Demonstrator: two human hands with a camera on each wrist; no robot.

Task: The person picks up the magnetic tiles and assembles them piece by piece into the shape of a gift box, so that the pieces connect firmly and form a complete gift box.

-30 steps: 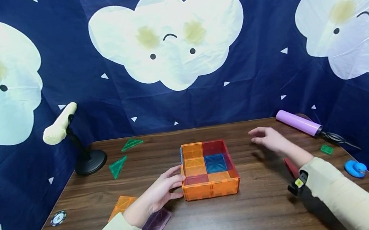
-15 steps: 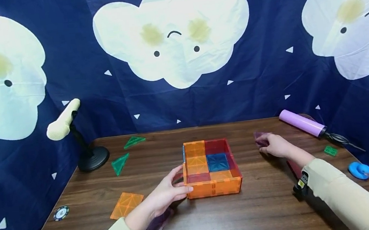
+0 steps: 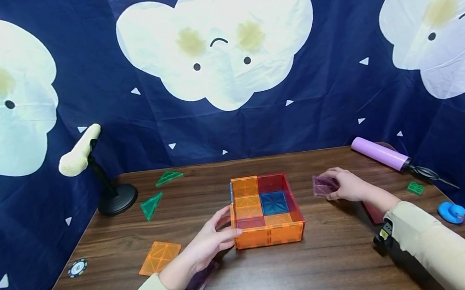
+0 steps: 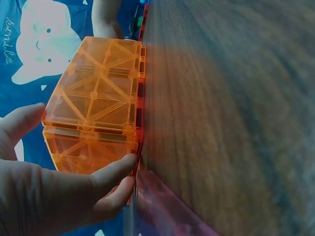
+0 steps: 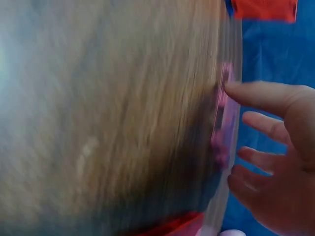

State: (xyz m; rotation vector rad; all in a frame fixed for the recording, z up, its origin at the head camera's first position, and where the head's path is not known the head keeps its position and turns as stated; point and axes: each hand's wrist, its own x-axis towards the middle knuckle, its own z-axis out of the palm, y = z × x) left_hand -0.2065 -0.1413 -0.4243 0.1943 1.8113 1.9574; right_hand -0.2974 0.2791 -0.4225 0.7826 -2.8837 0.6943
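An open-topped box of orange, red and blue magnetic tiles [image 3: 268, 236] stands mid-table in the head view. My left hand [image 3: 208, 241] holds its near left corner. In the left wrist view, one fingertip is at the upper rim of the orange wall [image 4: 98, 81], while other fingers [image 4: 115, 169] lie low by the tabletop. To the right of the box, my right hand [image 3: 346, 185] pinches a translucent purple magnetic tile [image 3: 320, 186]. That tile [image 5: 224, 105] appears almost edge-on in the right wrist view, close over the table, with a fingertip against it.
An orange tile [image 3: 159, 257], a purple tile [image 3: 201, 279] and two green triangles [image 3: 151, 205] lie at left. A microphone stand [image 3: 118, 200] and poker chip [image 3: 77, 268] are farther left. At right are a red tile [image 3: 373, 212], purple pump [image 3: 379, 153], green brick [image 3: 415, 188] and blue duck [image 3: 452, 213].
The purple tile has come into view in my right hand and moved left toward the box. My left fingers have come farther round the box's near corner.
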